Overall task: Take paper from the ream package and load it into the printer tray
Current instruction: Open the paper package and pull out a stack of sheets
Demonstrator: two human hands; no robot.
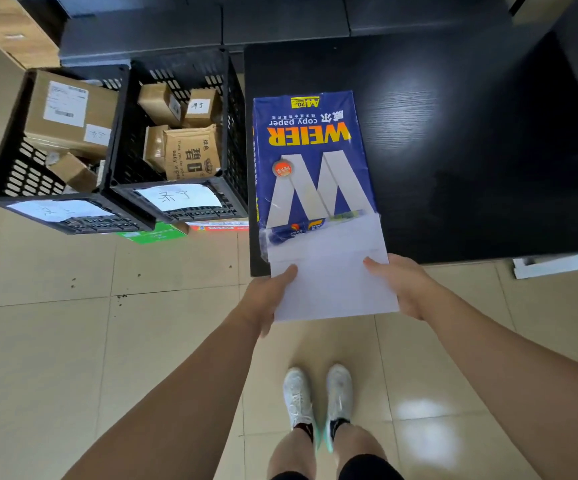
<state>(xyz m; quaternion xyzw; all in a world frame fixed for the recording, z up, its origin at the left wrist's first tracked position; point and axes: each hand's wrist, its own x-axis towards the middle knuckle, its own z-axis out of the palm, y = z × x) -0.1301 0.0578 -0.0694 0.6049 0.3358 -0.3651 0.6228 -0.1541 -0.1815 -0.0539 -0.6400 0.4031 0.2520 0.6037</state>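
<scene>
A blue ream package [311, 157] marked "WEIER copy paper" lies on the left part of a black table [471, 161], its torn open end facing me. A white stack of paper [332, 285] sticks out of that open end, past the table's front edge. My left hand [268, 299] grips the stack's left edge, thumb on top. My right hand [403, 284] grips the right edge the same way. No printer tray is recognisable in view.
Two black plastic crates [121, 161] with cardboard boxes and packets stand on the tiled floor left of the table. Flat coloured cartons [152, 233] lie under them. My feet in white shoes [318, 403] stand on the floor below the paper. Dark cabinets [246, 26] run along the back.
</scene>
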